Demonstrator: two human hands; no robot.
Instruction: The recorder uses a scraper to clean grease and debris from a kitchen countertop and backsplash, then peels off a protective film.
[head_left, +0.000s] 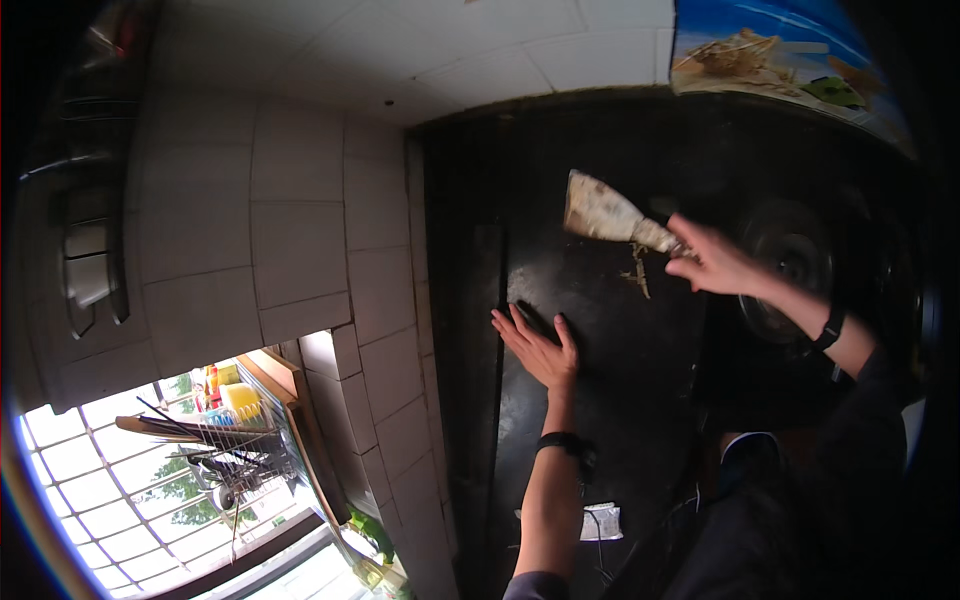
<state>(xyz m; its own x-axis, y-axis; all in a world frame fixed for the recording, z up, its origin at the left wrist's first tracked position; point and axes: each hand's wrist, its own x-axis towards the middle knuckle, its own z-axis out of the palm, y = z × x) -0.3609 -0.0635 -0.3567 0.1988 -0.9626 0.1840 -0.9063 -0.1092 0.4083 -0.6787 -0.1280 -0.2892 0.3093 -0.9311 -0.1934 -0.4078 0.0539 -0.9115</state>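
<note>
My right hand (709, 255) grips the handle of a worn, stained putty knife (604, 208), its wide blade pointing left over the black countertop (600, 337). Below the handle lies a small heap of yellowish scraped debris (639, 271). My left hand (541, 349) rests on the black surface with its fingers spread and nothing held. A dark band is on each wrist.
Right of the putty knife is a dark round burner (786, 259). A white packet with a cable (602, 521) lies beside my left forearm. Tiled walls (300, 225) border the counter; a barred window (112, 480) with a wire rack (240, 442) is at lower left.
</note>
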